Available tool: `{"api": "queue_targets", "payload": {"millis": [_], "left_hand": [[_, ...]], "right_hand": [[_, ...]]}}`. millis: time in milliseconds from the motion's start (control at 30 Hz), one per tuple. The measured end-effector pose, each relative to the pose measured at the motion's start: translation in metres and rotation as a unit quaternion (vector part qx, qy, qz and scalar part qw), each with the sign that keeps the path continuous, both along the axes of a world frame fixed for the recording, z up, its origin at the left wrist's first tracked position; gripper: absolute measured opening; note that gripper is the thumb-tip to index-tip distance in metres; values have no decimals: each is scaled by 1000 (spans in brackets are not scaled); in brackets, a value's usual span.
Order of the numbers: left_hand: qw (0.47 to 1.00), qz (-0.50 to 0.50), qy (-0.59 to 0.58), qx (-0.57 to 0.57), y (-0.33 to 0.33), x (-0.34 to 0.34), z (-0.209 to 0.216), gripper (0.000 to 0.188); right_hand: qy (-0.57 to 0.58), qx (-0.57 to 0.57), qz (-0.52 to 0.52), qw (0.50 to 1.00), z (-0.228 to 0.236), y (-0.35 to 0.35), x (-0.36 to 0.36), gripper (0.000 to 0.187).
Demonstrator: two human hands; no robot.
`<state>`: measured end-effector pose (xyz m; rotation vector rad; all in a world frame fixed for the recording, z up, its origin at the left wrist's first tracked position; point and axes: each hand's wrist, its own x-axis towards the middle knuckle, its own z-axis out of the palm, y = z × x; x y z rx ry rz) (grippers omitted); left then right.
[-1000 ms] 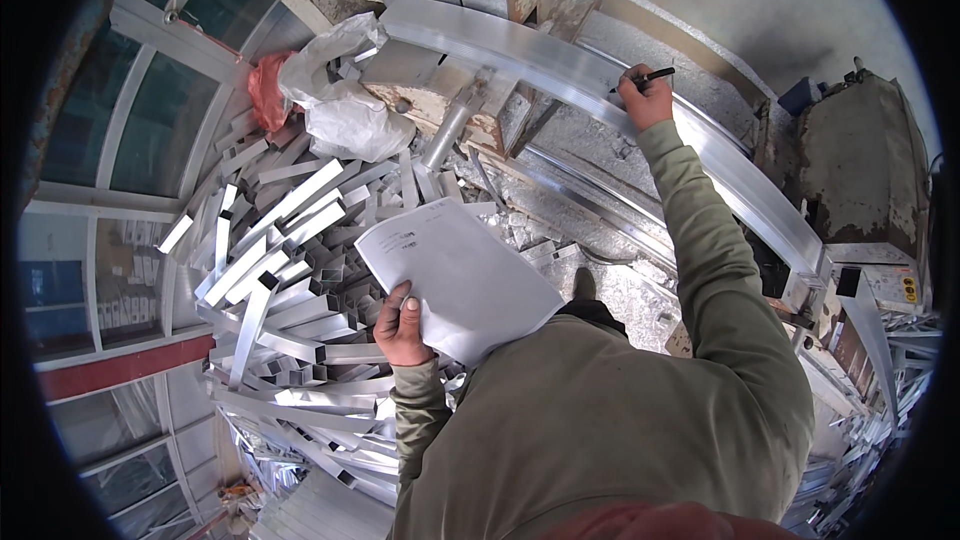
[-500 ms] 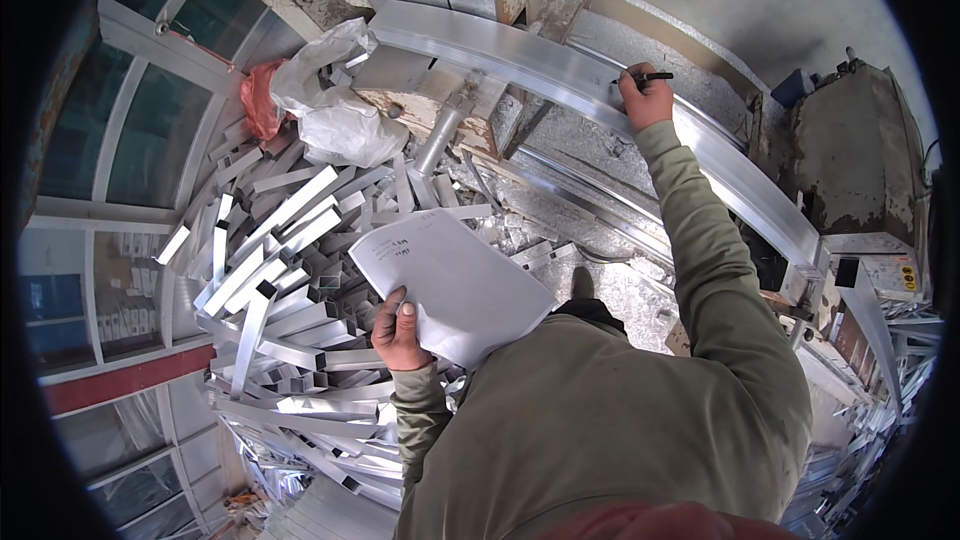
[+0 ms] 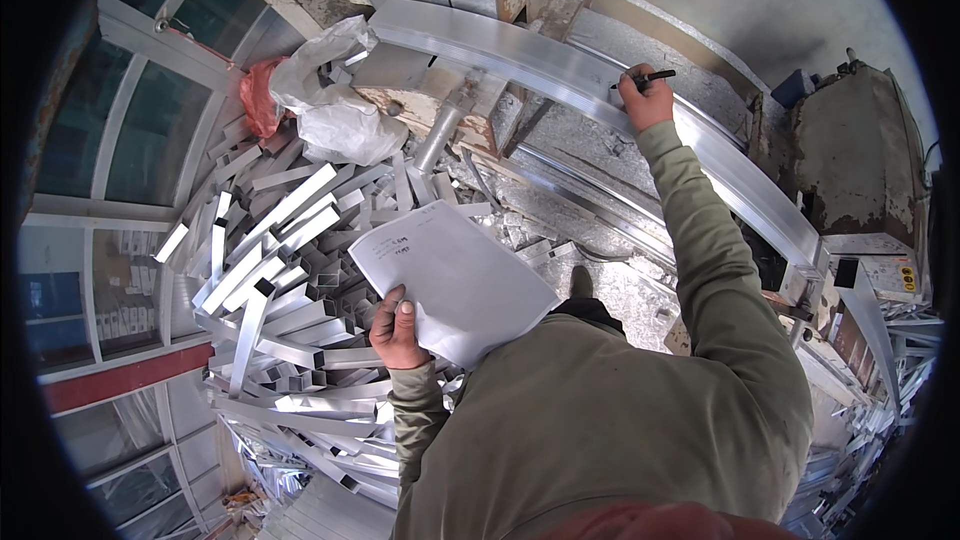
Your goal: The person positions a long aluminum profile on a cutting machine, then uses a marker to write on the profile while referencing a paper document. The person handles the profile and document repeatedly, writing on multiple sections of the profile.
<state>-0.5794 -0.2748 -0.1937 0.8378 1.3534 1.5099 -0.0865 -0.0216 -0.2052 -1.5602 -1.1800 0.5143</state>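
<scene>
My left hand (image 3: 400, 332) is closed on the lower left edge of a white paper sheet (image 3: 450, 280), thumb on top; a little handwriting shows near the sheet's upper left corner. Out ahead to the right, my right hand (image 3: 646, 100) grips a black marker pen (image 3: 657, 75), its tip pointing left. That hand is over a long silvery aluminium profile (image 3: 520, 52), which runs from the upper left to the lower right. Whether the pen tip touches the metal I cannot tell.
A large heap of cut metal tubes (image 3: 285, 285) lies to my left. White plastic bags (image 3: 350, 140) and a red bag (image 3: 262, 100) sit behind it. Worn machine housing (image 3: 860, 150) stands at the far right, beside more metal offcuts (image 3: 900, 380). Glazed window frames (image 3: 150, 130) line the left side.
The paper in my left hand has tilted and shifted very slightly. My right hand and the pen hold practically the same place over the profile.
</scene>
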Motion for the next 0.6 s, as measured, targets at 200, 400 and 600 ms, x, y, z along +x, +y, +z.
{"api": "queue_targets", "payload": {"millis": [200,400,600], "left_hand": [[1000,-1,7,1,3,2,4,40],[1000,10,15,9,0,-4,0,39],[1000,2,-3,10,3,-1,-3,39]], "right_hand": [[5,15,3,1000,-1,-1,0,14],[46,2,-31,998,0,-10,21,15],[19,26,13,999,-2,-12,17,17]]}}
